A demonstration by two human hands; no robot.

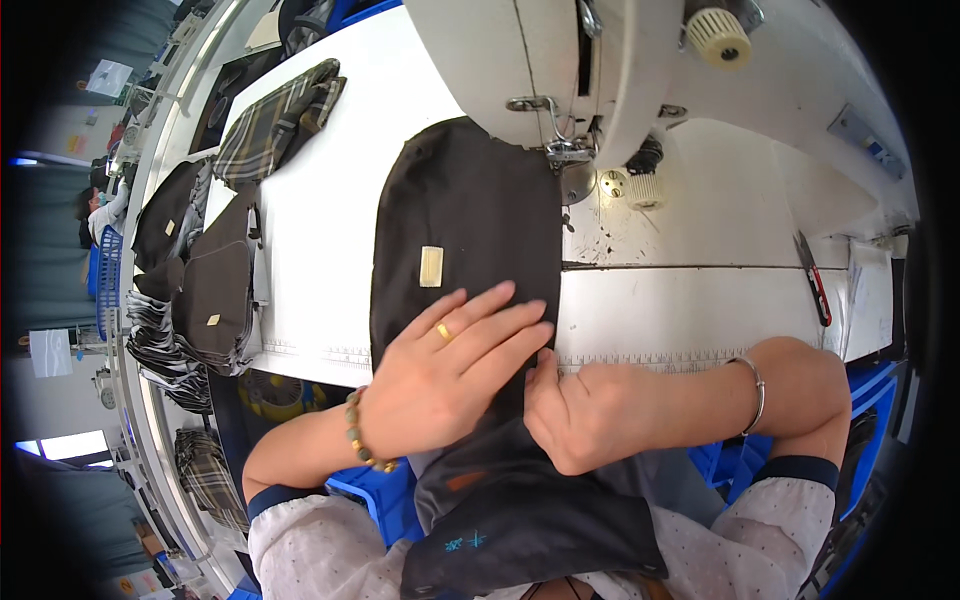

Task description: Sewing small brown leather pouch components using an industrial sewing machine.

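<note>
A dark brown fabric piece (470, 215) with rounded far corners lies on the white sewing table, its right edge running up to the presser foot (570, 153). On its left part sits a small cream label (431, 267). My left hand (435, 375) rests flat on the near half of the cloth, fingers stretched out toward the right edge. Just right of it, my right hand (585, 410) is closed, with thumb and curled fingers pinching the cloth's right edge near the table's front. The near end of the cloth is partly hidden under my hands.
The white sewing machine (640, 75) stands over the far right. Red-handled snips (818, 290) lie at the right. Dark labelled pieces (215, 285) are piled at the left, beside folded plaid cloth (280, 125). A ruler strip (660, 360) lines the front edge.
</note>
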